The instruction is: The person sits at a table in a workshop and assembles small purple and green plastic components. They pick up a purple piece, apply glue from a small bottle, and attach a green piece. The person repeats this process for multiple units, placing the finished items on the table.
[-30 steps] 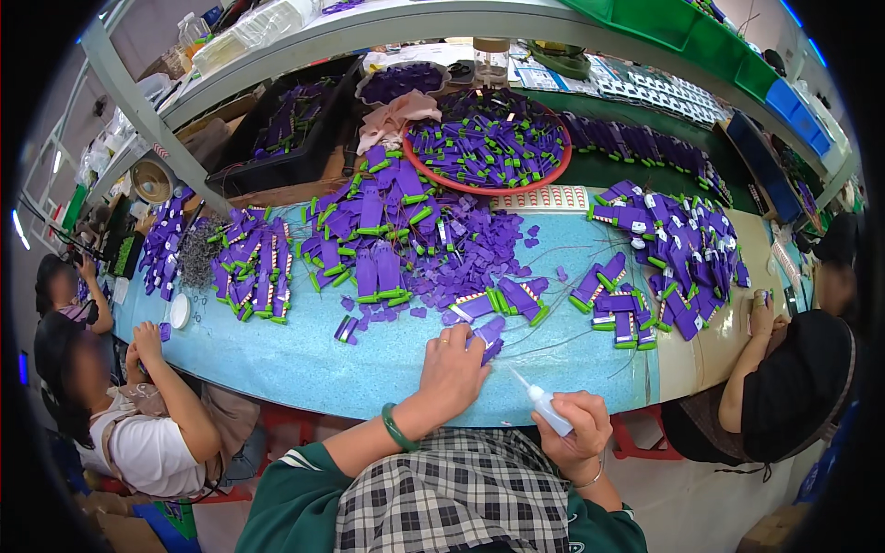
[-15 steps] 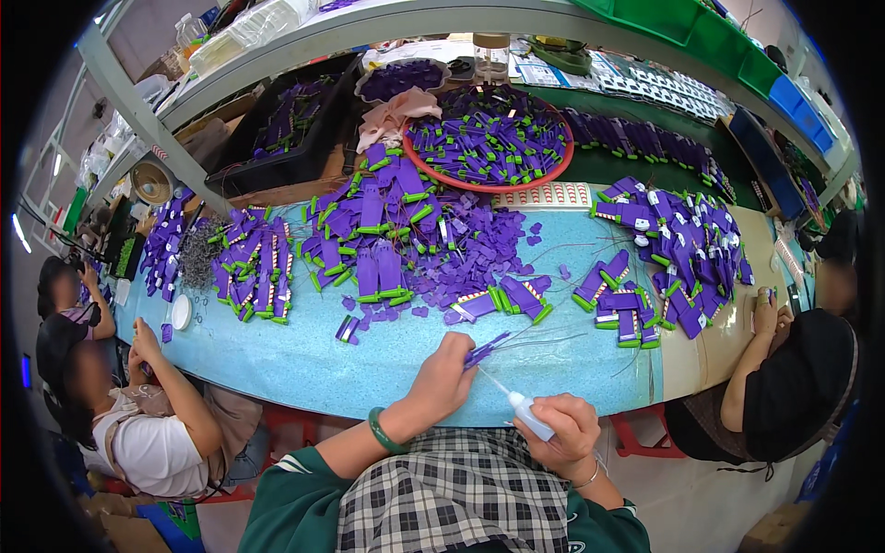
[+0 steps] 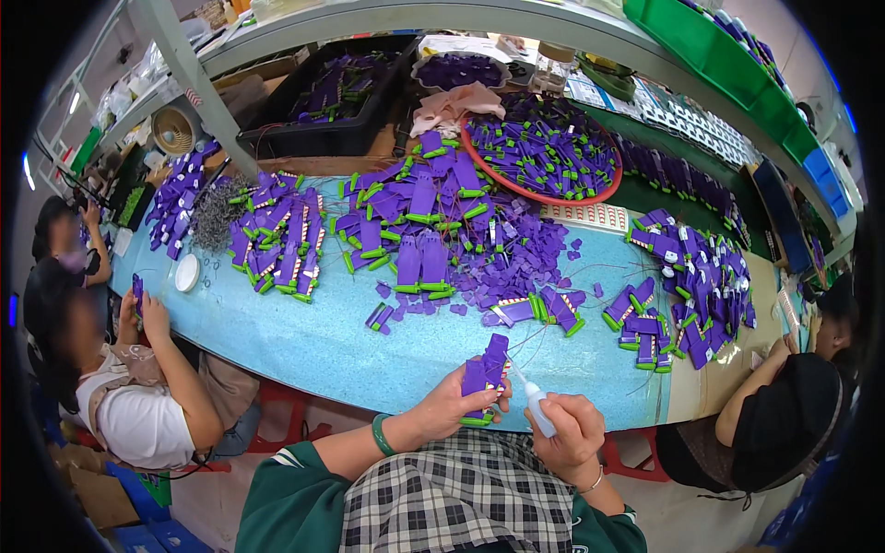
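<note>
In my left hand (image 3: 452, 405) is a flat purple piece (image 3: 486, 369) with a green end and thin wires, its broad face turned up. My right hand (image 3: 573, 433) grips a white squeeze bottle (image 3: 539, 410) with a long thin nozzle. The nozzle tip points at the right edge of the purple piece; whether it touches I cannot tell. Beyond my hands, a heap of small loose purple plates (image 3: 516, 253) lies beside larger purple pieces with green ends (image 3: 433, 263). A few similar pieces (image 3: 544, 309) rest nearest to my hands.
A red-rimmed basket (image 3: 544, 152) full of purple-green pieces stands at the back, next to a black crate (image 3: 313, 138). Finished-looking piles (image 3: 705, 286) lie right. A metal shelf (image 3: 387, 41) crosses above. People sit at left (image 3: 147, 405) and right (image 3: 784, 415).
The purple piece has turned from edge-on to broad face up in my left hand, which moved slightly nearer me. The bottle has tipped more upright. The whole view has shifted right and down.
</note>
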`<action>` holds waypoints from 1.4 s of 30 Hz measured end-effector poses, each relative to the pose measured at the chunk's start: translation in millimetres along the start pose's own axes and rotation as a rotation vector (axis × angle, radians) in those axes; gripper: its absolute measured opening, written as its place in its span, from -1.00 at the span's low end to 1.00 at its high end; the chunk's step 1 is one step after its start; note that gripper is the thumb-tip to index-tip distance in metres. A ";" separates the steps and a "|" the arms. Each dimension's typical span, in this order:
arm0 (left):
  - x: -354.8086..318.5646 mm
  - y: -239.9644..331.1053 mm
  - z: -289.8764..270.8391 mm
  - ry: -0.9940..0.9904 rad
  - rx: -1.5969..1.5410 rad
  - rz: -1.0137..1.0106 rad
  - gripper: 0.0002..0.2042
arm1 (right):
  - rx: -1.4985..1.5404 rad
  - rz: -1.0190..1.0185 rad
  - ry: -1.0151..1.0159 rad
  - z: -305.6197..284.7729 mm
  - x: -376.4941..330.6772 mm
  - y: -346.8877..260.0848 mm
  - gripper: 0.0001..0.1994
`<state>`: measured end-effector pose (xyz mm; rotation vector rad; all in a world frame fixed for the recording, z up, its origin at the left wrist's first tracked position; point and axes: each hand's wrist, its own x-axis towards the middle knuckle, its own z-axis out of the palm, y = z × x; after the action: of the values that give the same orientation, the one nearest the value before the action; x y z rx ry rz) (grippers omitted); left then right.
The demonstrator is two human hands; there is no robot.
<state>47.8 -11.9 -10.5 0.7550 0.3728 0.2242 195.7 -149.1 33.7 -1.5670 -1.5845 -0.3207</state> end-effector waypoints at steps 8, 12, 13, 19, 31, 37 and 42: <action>-2.1 -6.3 -11.6 -0.042 -0.026 0.040 -0.66 | -0.033 0.029 -0.025 7.8 8.3 -10.3 -0.59; -5.1 -3.6 -11.6 -0.046 -0.028 0.062 -0.68 | -0.029 0.032 -0.029 10.8 11.1 -12.5 -0.59; -5.1 -3.6 -12.6 -0.065 -0.006 0.082 -0.68 | -0.030 0.024 -0.027 11.2 11.5 -12.7 -0.59; -4.3 -11.0 -19.8 -0.096 0.070 0.141 -0.67 | -0.032 0.007 -0.013 11.9 13.5 -12.7 -0.61; -5.4 -13.2 -13.0 -0.012 0.276 0.178 -0.62 | -0.007 -0.033 -0.014 9.2 15.3 -17.1 -0.63; -6.3 -13.5 -13.6 0.027 0.451 0.239 -0.63 | -0.011 -0.030 -0.036 8.7 17.1 -18.8 -0.63; -4.8 -14.6 -16.8 -0.041 0.187 0.209 -0.61 | 0.008 -0.041 0.009 9.2 11.9 -17.4 -0.62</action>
<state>37.5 -13.4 -30.8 0.9831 0.2779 0.3736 178.2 -137.5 43.2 -1.5267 -1.6108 -0.3435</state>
